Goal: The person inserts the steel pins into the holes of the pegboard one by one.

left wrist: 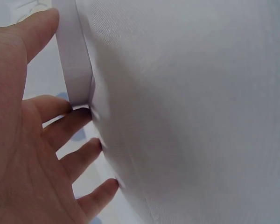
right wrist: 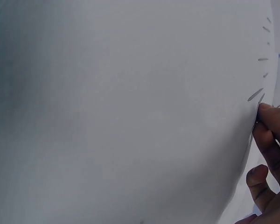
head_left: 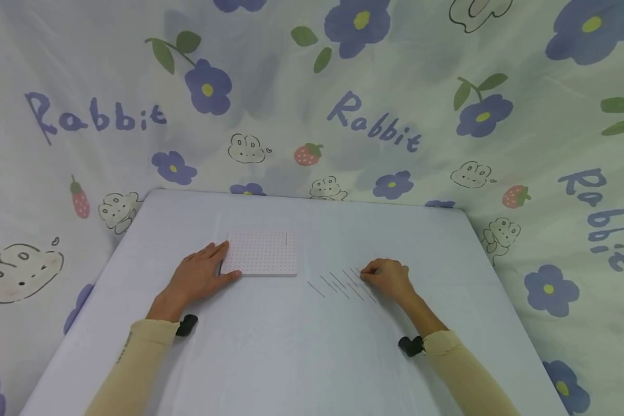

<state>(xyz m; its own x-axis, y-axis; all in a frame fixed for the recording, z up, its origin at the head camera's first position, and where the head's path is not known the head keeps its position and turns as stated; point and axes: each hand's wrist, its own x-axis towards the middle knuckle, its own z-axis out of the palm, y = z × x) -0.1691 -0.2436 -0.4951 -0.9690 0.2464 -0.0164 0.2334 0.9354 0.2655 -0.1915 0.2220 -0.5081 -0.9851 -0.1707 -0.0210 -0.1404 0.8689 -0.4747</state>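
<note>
Thin stick partly hidden by right hand

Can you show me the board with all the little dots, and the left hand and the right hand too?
Dotted board (head_left: 261,254): head view, middle of its top.
Left hand (head_left: 200,271): head view, back of the hand.
Right hand (head_left: 390,278): head view, back of the hand.

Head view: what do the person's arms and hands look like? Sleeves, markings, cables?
Left hand and right hand: bare, no gloves. Left sleeve and right sleeve: beige, long, ending at the wrists. Left one has a small dark marking, too small to read. A small black device sits at each cuff, likely the wrist camera. No cables visible.
</note>
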